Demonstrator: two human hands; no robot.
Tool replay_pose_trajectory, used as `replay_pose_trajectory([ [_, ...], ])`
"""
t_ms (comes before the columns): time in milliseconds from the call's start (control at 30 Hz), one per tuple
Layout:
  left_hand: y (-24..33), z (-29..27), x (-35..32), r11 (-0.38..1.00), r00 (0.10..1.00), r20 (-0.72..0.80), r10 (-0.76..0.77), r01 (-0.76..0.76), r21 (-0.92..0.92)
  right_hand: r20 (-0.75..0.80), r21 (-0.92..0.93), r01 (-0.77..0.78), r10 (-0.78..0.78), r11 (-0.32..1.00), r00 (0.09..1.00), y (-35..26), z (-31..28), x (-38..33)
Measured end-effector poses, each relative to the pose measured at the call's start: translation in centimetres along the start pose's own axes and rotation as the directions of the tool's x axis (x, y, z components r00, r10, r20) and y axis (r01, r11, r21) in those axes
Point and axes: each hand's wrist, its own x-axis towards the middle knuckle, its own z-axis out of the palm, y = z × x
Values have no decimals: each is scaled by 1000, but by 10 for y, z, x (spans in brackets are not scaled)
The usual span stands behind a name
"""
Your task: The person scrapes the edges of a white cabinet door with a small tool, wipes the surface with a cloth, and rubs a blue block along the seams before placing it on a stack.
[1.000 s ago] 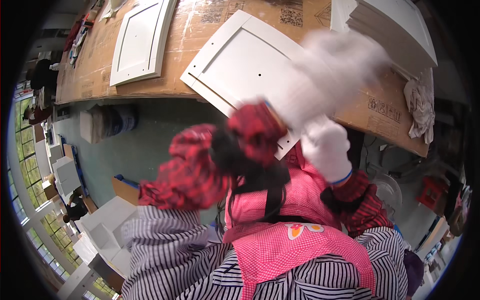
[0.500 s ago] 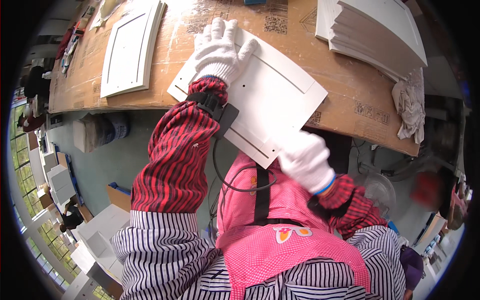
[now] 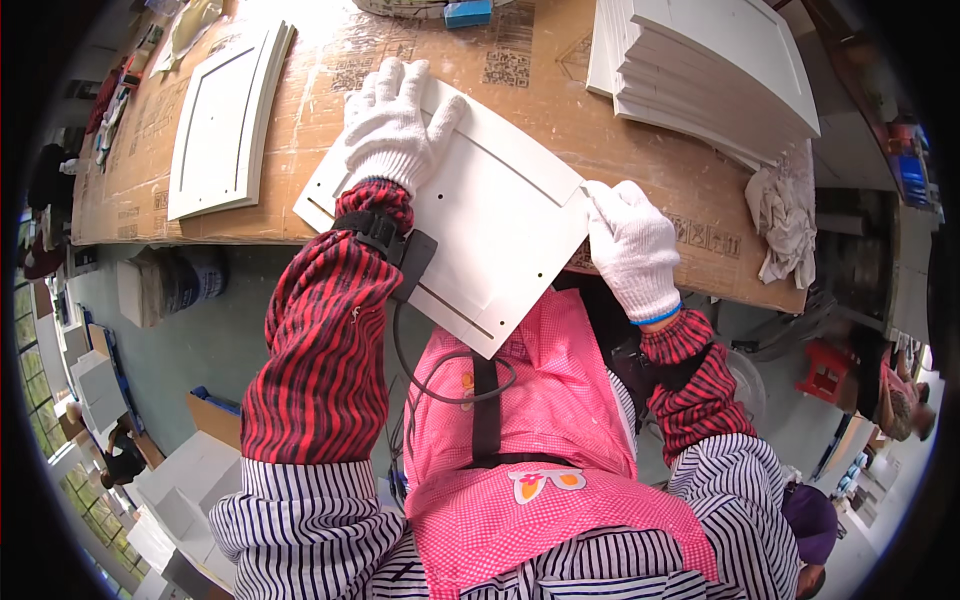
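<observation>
A white panel (image 3: 490, 235) with grooves and small dark holes lies at an angle on the table, its near corner jutting past the table's front edge. My left hand (image 3: 392, 125), in a white knit glove, rests flat on its far left part, fingers spread. At the panel's right corner is my right hand (image 3: 632, 240), gloved too, with its fingers curled closed against the edge. Whatever may be inside those fingers is hidden.
Cardboard covers the table (image 3: 420, 30). A short stack of white panels (image 3: 220, 130) lies at left, a taller panel stack (image 3: 710, 85) at far right. A crumpled white cloth (image 3: 785, 225) hangs near the right corner. A blue block (image 3: 467, 14) sits at the back.
My right hand has moved from the panel's near corner up along its edge to the right corner. My left hand stays flat on the panel. The whole view has shifted slightly.
</observation>
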Motion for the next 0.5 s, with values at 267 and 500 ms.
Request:
replay_pose_trajectory([
  [267, -2, 6, -1, 1000, 999, -48, 6, -5, 15, 2, 52, 61, -62, 997, 998, -5, 7, -7],
  [500, -4, 5, -1, 1000, 999, -48, 0, 1, 14, 19, 59, 51, -52, 997, 998, 5, -4, 11],
])
